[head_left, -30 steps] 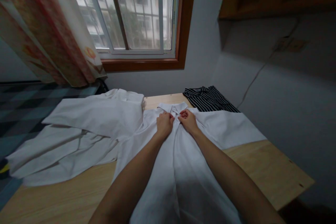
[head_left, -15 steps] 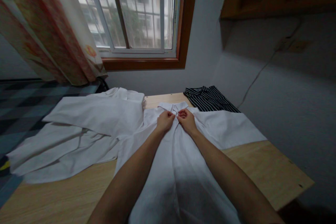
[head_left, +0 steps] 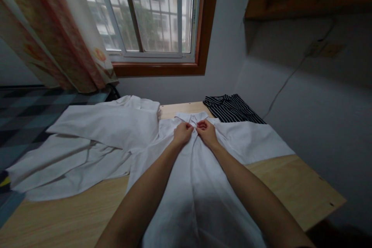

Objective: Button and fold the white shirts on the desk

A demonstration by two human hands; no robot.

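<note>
A white collared shirt [head_left: 180,186] lies front up on the wooden table, its collar [head_left: 200,116] at the far end and its body reaching toward me. Just below the collar, my left hand [head_left: 183,133] pinches the left edge of the front opening. Close beside it, my right hand [head_left: 207,131] pinches the other edge, fingers curled. Both hands are closed on the shirt's cloth, a small gap between their fingertips. Whether a button sits between the fingers is too small to tell. One sleeve [head_left: 255,141] spreads out to the right.
Another white garment [head_left: 113,124] lies heaped at the left, partly over a checked cloth [head_left: 17,124]. A folded black striped garment [head_left: 234,108] rests at the back right. The wooden table [head_left: 302,186] ends at the right near the wall. A window [head_left: 157,15] is ahead.
Hands and shirt stay almost in the same place. The fingers have shifted only very slightly at the placket, and the whole view has moved a touch.
</note>
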